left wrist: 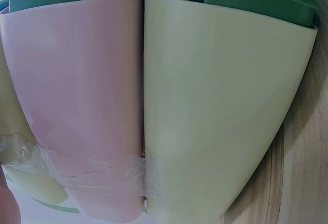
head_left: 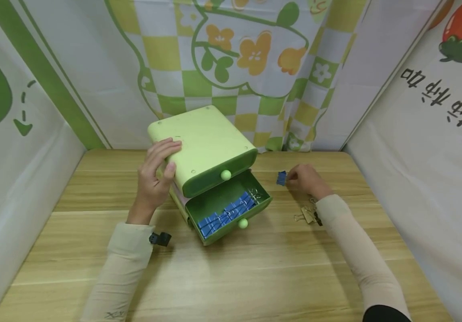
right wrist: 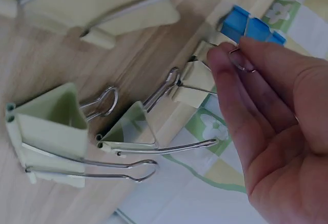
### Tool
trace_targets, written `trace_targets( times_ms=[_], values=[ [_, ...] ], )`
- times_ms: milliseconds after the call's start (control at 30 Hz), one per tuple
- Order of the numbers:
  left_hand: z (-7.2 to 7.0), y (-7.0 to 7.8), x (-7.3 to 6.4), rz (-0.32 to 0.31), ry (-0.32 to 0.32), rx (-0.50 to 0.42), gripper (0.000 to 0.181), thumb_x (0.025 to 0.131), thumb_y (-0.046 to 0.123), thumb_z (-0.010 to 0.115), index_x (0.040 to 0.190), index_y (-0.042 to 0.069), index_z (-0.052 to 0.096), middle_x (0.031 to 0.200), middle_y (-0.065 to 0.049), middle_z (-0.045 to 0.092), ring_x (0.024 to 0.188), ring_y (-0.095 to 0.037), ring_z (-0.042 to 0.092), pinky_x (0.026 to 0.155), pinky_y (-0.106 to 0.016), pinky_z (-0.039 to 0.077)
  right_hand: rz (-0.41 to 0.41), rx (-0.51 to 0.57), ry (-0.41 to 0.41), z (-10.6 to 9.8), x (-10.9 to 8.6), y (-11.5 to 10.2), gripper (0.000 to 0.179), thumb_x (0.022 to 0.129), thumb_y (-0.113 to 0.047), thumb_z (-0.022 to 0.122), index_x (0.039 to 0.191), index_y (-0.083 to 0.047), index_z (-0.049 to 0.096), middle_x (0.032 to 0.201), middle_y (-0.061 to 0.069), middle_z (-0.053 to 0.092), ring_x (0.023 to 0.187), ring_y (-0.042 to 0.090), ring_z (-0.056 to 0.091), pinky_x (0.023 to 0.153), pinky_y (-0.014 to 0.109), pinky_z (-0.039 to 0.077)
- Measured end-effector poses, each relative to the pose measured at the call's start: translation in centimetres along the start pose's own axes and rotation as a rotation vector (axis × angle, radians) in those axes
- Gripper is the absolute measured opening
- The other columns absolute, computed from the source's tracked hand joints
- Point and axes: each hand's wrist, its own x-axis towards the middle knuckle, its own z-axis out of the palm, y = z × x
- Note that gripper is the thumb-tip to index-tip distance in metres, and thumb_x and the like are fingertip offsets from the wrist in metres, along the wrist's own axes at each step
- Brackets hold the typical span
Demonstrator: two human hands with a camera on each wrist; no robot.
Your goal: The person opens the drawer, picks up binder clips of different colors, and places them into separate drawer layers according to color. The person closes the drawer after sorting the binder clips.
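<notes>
A small drawer unit (head_left: 204, 145) with a yellow-green top stands on the table. My left hand (head_left: 154, 172) rests on its left side, fingers lying over the top edge. One drawer (head_left: 215, 201) below the top is pulled out and holds several blue binder clips (head_left: 227, 213) in a row. To the right of the unit, my right hand (head_left: 306, 180) pinches a wire handle of another blue binder clip (right wrist: 246, 25) between thumb and fingers. Several pale yellow binder clips (right wrist: 51, 131) lie near my right wrist, partly hidden by the sleeve in the head view.
Clear tape (left wrist: 97, 172) runs across the pink casing (left wrist: 82, 80) and the cream casing (left wrist: 220, 90) of the unit. A patterned curtain (head_left: 247, 58) hangs behind the wooden table (head_left: 263, 277). A small black device (head_left: 160, 239) sits at my left cuff.
</notes>
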Motion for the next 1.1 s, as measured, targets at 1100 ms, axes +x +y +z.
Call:
trace_targets(
  times_ms=[1100],
  values=[
    [0.0,0.0,0.0,-0.011,0.000,0.003,0.043,0.096,0.026,0.055,0.123,-0.002,0.074,0.130,-0.023,0.073,0.139,-0.032,0.058,0.129,-0.054,0.034,0.202,0.945,-0.158,-4.8,-0.9,-4.5,0.042,0.105,-0.012,0.061,0.138,0.014,0.057,0.101,-0.002,0.079,0.098,0.013,0.078,0.093,0.027,0.064]
  ],
)
